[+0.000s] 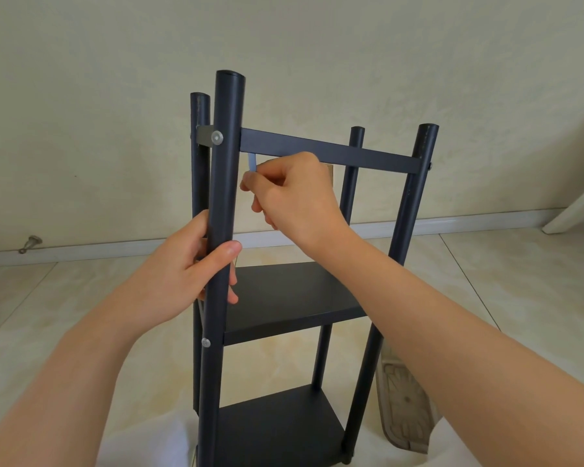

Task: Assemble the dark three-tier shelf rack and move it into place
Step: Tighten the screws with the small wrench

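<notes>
The dark shelf rack (284,298) stands upright on the floor in front of me, with four round posts, a top crossbar (331,150) and two dark shelf boards below. My left hand (186,267) is wrapped around the near left post (225,183) at mid height. My right hand (290,193) reaches inside the frame just under the crossbar, its fingers pinched on a small light-blue tool (252,162) next to that post. A silver bolt head (217,137) shows on the post at crossbar level, and another (205,342) lower down.
Pale tiled floor runs to a cream wall with a white skirting board (452,224). A metal door stop (30,243) sits low on the wall at left. A grey slipper (405,402) lies right of the rack. A white furniture leg (577,210) is at far right.
</notes>
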{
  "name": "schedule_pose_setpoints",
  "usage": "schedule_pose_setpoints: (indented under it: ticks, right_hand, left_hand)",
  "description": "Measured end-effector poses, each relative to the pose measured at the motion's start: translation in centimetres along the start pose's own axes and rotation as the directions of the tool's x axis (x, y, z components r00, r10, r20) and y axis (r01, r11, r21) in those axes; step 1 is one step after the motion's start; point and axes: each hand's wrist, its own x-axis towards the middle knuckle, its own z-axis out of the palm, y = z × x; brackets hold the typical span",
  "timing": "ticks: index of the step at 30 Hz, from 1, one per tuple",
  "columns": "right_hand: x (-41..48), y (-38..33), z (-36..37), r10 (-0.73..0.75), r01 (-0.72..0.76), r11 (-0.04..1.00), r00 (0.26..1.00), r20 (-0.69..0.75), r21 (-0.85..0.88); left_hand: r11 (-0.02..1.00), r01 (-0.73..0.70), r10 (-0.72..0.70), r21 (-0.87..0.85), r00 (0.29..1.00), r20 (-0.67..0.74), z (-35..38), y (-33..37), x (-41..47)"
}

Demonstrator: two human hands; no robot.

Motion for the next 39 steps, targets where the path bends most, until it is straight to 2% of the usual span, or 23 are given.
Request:
schedule_pose_setpoints:
  ticks: [5,10,13,18,22,26,29,31,33,36,39]
  right_hand:
    - [-0.1,2.0,-1.1,0.048,-0.037,0.994,0.993,0.111,-0.103]
    - [-0.3,4.7,-3.8,0.151,-0.118,0.956,0.983,0.102,-0.27]
    - [-0.6,6.3,-5.9,0.202,-0.167,0.917,0.977,0.061,-0.361]
    - [-1.1,8.4,-9.4,0.288,-0.303,0.857,0.952,-0.1,-0.417]
    - [-1.5,9.3,-11.4,0.319,-0.359,0.855,0.933,-0.166,-0.374]
    - [-1.1,9.4,-12.9,0.471,-0.474,0.869,0.88,-0.053,-0.143]
    - [-0.9,9.1,-13.2,0.484,-0.484,0.875,0.875,0.008,-0.031]
    - [-0.8,8.8,-12.8,0.519,-0.523,0.845,0.852,0.061,0.112]
    - [-0.6,8.4,-12.4,0.553,-0.561,0.798,0.827,0.1,0.221]
    - [-0.6,7.9,-11.8,0.536,-0.55,0.811,0.835,0.121,0.201]
    - [-1.0,7.6,-10.9,0.484,-0.49,0.86,0.872,0.074,0.142]
  left_hand:
    - [1.0,0.007,-0.007,-0.013,1.0,-0.017,-0.3,-0.5,0.1]
    - [0.999,0.016,-0.014,0.034,0.998,-0.063,-0.8,-1.1,-0.1]
    - [0.998,0.035,-0.03,0.053,0.995,-0.1,-1.1,-1.5,-0.1]
    - [0.993,0.077,-0.059,0.087,0.979,-0.197,-1.3,-2.4,0.4]
    - [0.993,0.077,-0.057,0.086,0.974,-0.217,-1.4,-2.5,0.4]
    - [0.989,0.087,-0.06,0.118,0.975,-0.216,-1.3,-2.5,0.6]
    - [0.963,0.109,-0.044,0.246,0.966,-0.256,-1.4,-2.5,0.7]
    - [0.908,0.163,-0.024,0.385,0.94,-0.341,-1.3,-2.7,0.9]
    - [0.87,0.229,-0.013,0.437,0.896,-0.444,-0.9,-3.2,1.4]
    - [0.876,0.313,-0.074,0.366,0.838,-0.54,-0.5,-4.1,2.1]
    - [0.889,0.359,-0.128,0.285,0.791,-0.598,-0.7,-5.2,2.5]
